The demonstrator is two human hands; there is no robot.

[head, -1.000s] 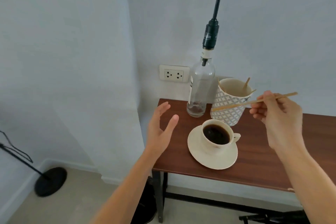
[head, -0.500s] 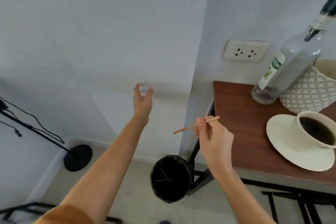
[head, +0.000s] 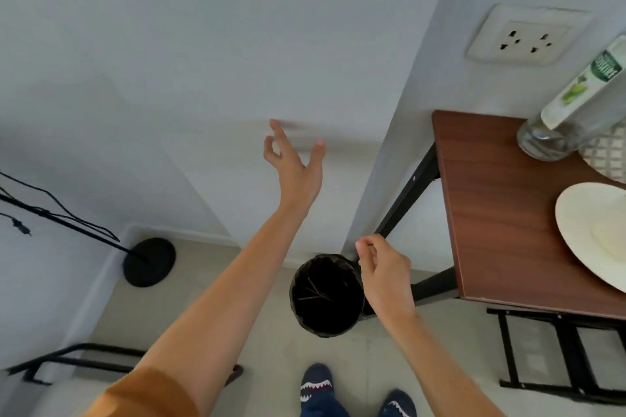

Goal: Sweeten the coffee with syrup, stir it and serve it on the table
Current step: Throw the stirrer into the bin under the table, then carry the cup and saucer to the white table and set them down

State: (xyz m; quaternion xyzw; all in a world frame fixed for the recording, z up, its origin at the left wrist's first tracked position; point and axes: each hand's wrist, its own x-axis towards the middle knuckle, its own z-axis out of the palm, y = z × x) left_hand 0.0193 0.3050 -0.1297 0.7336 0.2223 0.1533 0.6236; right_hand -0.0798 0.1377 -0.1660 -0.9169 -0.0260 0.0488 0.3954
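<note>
My right hand (head: 384,269) hangs over the rim of a round black bin (head: 305,315) on the floor, fingers loosely curled and slightly apart, with no stick in them. Several thin wooden sticks (head: 315,293) lie inside the bin. My left hand (head: 294,162) is raised near the wall, open and holding nothing. At the right edge, the white saucer (head: 582,230) rests on the brown table (head: 491,213); the coffee cup is cut off by the frame. The clear syrup bottle (head: 562,118) stands at the table's back; its pump is out of view.
A patterned cup (head: 609,159) sits behind the saucer. A wall socket (head: 521,37) is above the table. A black stand base (head: 149,261) with cables is on the floor at left. Black frame legs (head: 559,349) lie under the table. My slippers (head: 316,386) are at the bottom.
My view swung left and down from the table to the bin. My right hand carried the wooden stick over the bin, and the stick is no longer in it. The left hand rose.
</note>
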